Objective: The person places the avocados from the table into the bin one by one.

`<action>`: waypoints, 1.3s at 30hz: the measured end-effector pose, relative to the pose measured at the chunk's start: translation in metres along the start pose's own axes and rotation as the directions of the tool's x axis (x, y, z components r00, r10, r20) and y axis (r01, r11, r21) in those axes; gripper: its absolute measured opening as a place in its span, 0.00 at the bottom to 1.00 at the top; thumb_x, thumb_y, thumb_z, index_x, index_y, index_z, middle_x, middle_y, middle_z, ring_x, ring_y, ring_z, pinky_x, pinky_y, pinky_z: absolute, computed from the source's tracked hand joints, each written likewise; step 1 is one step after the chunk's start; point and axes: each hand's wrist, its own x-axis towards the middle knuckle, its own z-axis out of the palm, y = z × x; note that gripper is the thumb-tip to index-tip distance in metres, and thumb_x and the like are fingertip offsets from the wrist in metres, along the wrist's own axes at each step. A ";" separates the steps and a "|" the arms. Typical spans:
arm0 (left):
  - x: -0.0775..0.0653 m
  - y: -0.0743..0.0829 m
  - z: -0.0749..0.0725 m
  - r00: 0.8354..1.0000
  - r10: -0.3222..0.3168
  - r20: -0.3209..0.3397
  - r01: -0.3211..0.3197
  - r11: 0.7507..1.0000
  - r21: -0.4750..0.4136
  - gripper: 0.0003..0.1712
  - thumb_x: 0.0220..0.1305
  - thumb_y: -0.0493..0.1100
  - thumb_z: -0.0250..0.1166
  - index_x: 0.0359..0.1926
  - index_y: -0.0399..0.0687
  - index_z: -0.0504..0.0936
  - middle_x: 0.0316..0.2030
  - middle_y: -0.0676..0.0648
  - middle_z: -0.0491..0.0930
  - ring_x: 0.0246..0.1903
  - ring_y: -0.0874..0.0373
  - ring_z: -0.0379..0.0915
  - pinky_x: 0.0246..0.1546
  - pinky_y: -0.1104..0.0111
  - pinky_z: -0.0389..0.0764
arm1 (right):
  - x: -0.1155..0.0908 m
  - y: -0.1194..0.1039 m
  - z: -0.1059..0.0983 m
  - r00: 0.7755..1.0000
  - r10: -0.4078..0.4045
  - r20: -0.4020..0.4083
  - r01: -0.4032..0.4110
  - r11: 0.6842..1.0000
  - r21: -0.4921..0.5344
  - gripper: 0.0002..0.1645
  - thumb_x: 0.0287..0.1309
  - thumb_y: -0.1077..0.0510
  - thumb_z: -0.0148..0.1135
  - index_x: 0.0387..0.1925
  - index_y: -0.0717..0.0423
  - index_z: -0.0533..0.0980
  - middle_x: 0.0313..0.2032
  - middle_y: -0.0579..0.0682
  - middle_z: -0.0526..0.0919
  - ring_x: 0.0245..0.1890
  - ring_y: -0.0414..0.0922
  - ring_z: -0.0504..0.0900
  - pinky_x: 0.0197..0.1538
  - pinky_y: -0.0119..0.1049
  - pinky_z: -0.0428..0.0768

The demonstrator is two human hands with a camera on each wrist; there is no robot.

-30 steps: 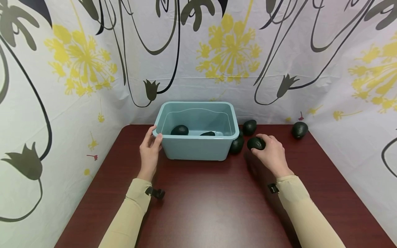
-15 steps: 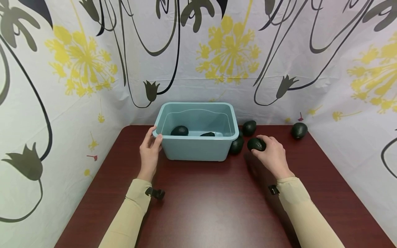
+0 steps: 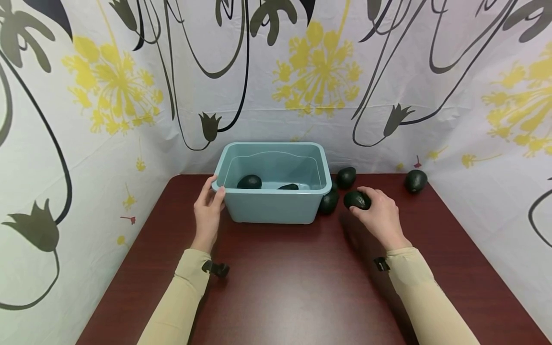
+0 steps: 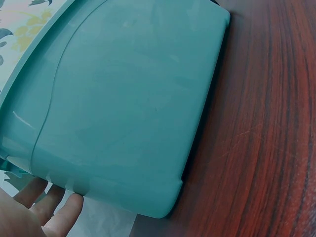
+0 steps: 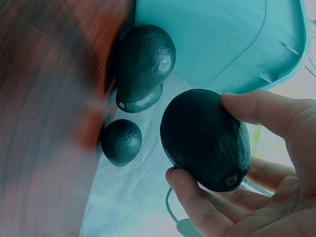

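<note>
My right hand (image 3: 380,213) holds a dark green avocado (image 3: 355,200) between thumb and fingers, just right of the light blue plastic bin (image 3: 270,207). In the right wrist view the held avocado (image 5: 202,140) shows its stem end, clear of the other avocados. With the thumb in front and fingers along the side, my left hand (image 3: 208,211) grips the bin's left front corner at the rim. The left wrist view shows its fingertips (image 4: 74,200) against the bin wall (image 4: 133,108). Inside the bin lie an avocado (image 3: 249,181) and another avocado (image 3: 289,187), half hidden by the front wall.
Against the bin's right side rests an avocado (image 3: 329,202), with another avocado (image 5: 143,102) partly hidden behind it. An avocado (image 3: 346,178) lies at the table's back edge, and a further avocado (image 3: 416,181) at the back right. Patterned cloth (image 3: 276,120) hangs around the dark red table (image 3: 280,278).
</note>
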 end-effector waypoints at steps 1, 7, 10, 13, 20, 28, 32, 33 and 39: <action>0.000 0.000 0.000 1.000 -0.005 -0.002 0.005 1.000 0.000 0.31 0.71 0.49 0.65 0.72 0.56 0.70 0.69 0.39 0.68 0.64 0.45 0.68 0.60 0.41 0.69 | 0.000 0.000 0.000 1.000 -0.001 0.000 0.001 1.000 -0.001 0.33 0.54 0.54 0.74 0.62 0.55 0.76 0.50 0.61 0.79 0.44 0.60 0.78 0.44 0.61 0.76; 0.000 -0.001 0.000 1.000 -0.010 -0.006 0.010 1.000 0.003 0.30 0.72 0.48 0.64 0.73 0.58 0.69 0.69 0.38 0.67 0.65 0.42 0.66 0.61 0.40 0.67 | -0.001 -0.003 -0.002 1.000 -0.012 -0.009 0.012 1.000 -0.002 0.33 0.54 0.54 0.75 0.62 0.55 0.76 0.51 0.62 0.79 0.44 0.60 0.78 0.45 0.61 0.76; 0.000 -0.001 0.000 1.000 -0.001 -0.003 0.001 1.000 -0.002 0.31 0.71 0.49 0.65 0.72 0.58 0.70 0.69 0.39 0.67 0.65 0.43 0.66 0.60 0.40 0.68 | -0.001 -0.006 -0.004 1.000 -0.017 -0.012 0.017 1.000 0.002 0.33 0.54 0.54 0.75 0.62 0.55 0.76 0.51 0.62 0.79 0.45 0.60 0.78 0.45 0.61 0.76; 0.001 -0.001 -0.001 1.000 0.003 0.000 -0.003 1.000 -0.002 0.31 0.70 0.50 0.66 0.72 0.57 0.70 0.68 0.39 0.68 0.64 0.45 0.68 0.60 0.41 0.69 | -0.002 -0.009 -0.007 1.000 -0.017 -0.014 0.017 1.000 0.005 0.33 0.54 0.55 0.74 0.62 0.55 0.76 0.52 0.62 0.79 0.45 0.60 0.78 0.45 0.61 0.76; 0.000 0.001 0.000 1.000 -0.003 -0.002 0.003 1.000 0.003 0.31 0.71 0.49 0.65 0.73 0.56 0.69 0.69 0.40 0.68 0.64 0.46 0.68 0.60 0.42 0.69 | -0.002 -0.013 -0.010 1.000 -0.012 -0.013 0.012 1.000 0.015 0.33 0.54 0.55 0.74 0.62 0.55 0.76 0.53 0.60 0.79 0.46 0.59 0.78 0.46 0.60 0.76; -0.001 0.000 0.000 1.000 -0.005 0.001 0.005 1.000 0.003 0.31 0.71 0.48 0.65 0.73 0.56 0.69 0.69 0.40 0.67 0.64 0.46 0.68 0.60 0.41 0.69 | -0.003 -0.015 -0.011 1.000 -0.024 -0.020 0.024 0.999 0.023 0.32 0.54 0.54 0.74 0.62 0.53 0.76 0.53 0.60 0.79 0.47 0.59 0.78 0.46 0.60 0.76; -0.001 -0.001 0.000 1.000 -0.006 -0.001 0.006 1.000 0.002 0.32 0.71 0.49 0.65 0.73 0.56 0.69 0.69 0.40 0.68 0.64 0.47 0.68 0.60 0.41 0.68 | -0.002 -0.018 -0.012 0.999 -0.028 -0.020 0.028 0.999 0.024 0.32 0.54 0.54 0.74 0.61 0.52 0.76 0.53 0.60 0.79 0.47 0.59 0.78 0.46 0.60 0.76; -0.001 -0.001 0.000 1.000 -0.006 -0.002 0.006 1.000 0.001 0.32 0.71 0.49 0.65 0.73 0.56 0.69 0.69 0.40 0.68 0.64 0.47 0.68 0.60 0.41 0.68 | -0.002 -0.018 -0.013 0.999 -0.029 -0.020 0.030 0.999 0.024 0.32 0.54 0.54 0.74 0.61 0.53 0.76 0.53 0.60 0.79 0.46 0.59 0.78 0.46 0.60 0.76; 0.000 -0.001 -0.001 1.000 0.002 -0.001 -0.002 1.000 -0.004 0.32 0.71 0.49 0.65 0.73 0.56 0.69 0.69 0.40 0.68 0.64 0.46 0.67 0.60 0.41 0.68 | -0.002 -0.024 -0.015 0.999 -0.042 -0.023 0.042 0.999 0.029 0.32 0.55 0.54 0.74 0.62 0.52 0.77 0.53 0.58 0.79 0.46 0.58 0.78 0.47 0.60 0.76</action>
